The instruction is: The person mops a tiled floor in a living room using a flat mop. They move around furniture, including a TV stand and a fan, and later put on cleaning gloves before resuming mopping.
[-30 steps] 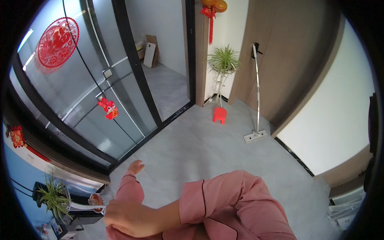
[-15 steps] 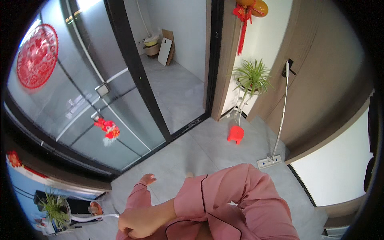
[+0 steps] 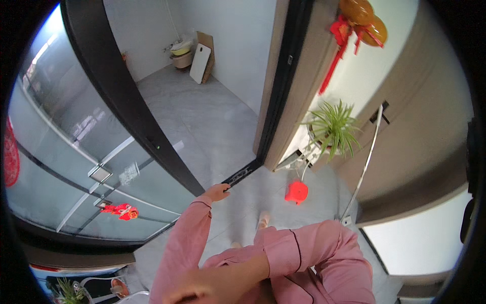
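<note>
My left hand (image 3: 217,192) reaches forward in a pink sleeve, its fingers loosely apart with nothing seen in them. In the picture it overlaps the lower end of the black-framed glass door (image 3: 152,147), by the floor track (image 3: 240,174); whether it touches is unclear. Across my body to the left lies my right forearm. My right hand (image 3: 205,288), at the lower edge, is smeared by motion and partly cut off, so its grip is hidden. Beside my left sleeve, a curved white bar (image 3: 134,296) shows; I cannot tell whether it meets my right hand.
Ahead right stand a red stool (image 3: 296,192), a potted spider plant (image 3: 334,126) and a flat mop (image 3: 368,157) leaning by a brown door (image 3: 405,111). Beyond the doorway, a white board (image 3: 200,63) leans at the wall. Another plant (image 3: 70,293) sits lower left.
The view has shifted toward the doorway and right. My left hand has swung forward and up in the picture. My right hand, a fist before, has moved slightly right and is now blurred.
</note>
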`<state>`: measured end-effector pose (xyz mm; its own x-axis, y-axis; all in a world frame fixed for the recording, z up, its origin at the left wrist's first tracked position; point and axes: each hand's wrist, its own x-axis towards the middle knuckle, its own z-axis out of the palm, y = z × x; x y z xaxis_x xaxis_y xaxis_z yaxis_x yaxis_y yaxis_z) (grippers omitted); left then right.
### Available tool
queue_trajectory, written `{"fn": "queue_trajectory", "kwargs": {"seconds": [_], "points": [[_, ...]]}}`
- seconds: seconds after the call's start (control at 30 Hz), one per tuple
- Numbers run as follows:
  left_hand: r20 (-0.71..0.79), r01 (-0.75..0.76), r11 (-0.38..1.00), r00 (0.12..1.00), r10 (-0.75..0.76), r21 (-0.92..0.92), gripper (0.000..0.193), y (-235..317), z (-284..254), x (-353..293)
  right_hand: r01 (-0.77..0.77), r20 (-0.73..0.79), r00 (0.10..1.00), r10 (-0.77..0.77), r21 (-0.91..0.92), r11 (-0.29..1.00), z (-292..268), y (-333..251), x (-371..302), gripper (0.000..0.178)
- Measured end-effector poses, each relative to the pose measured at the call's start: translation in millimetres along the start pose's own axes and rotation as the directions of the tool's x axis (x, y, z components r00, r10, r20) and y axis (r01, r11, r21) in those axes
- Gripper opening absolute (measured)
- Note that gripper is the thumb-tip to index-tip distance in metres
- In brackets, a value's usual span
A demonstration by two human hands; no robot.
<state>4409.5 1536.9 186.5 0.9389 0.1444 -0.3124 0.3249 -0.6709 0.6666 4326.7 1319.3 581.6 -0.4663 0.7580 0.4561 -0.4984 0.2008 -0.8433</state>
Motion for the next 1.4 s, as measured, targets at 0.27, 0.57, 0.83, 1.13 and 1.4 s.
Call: {"fn": "queue_trajectory", "kwargs": {"seconds": [0.27,0.57,0.83,1.13,1.4], "points": [[-0.017,0.271,0.954,0.963,-0.271,0.125,0.046,-59,-68,111,0.267,0.091,0.945,-0.314,-0.768,0.582,-153,-45,1,0.014],[-0.158,0.465,0.875,0.862,-0.482,-0.131,0.048,-109,-110,166,0.244,0.366,0.931,0.002,-0.625,0.741,-307,-85,16,0.01],[-0.093,0.482,0.857,0.859,-0.503,-0.182,0.049,-201,-183,215,0.13,0.372,0.928,-0.033,-0.239,0.962,-403,-79,87,0.01],[-0.152,0.62,0.779,0.782,-0.605,0.089,0.043,-334,-394,232,0.189,0.507,0.843,-0.176,0.027,0.982,-551,-98,225,0.008],[-0.417,0.74,0.609,0.477,-0.774,-0.284,0.044,-421,-549,152,0.4,0.25,0.907,-0.339,-0.254,0.881,-689,-94,349,0.013]]}}
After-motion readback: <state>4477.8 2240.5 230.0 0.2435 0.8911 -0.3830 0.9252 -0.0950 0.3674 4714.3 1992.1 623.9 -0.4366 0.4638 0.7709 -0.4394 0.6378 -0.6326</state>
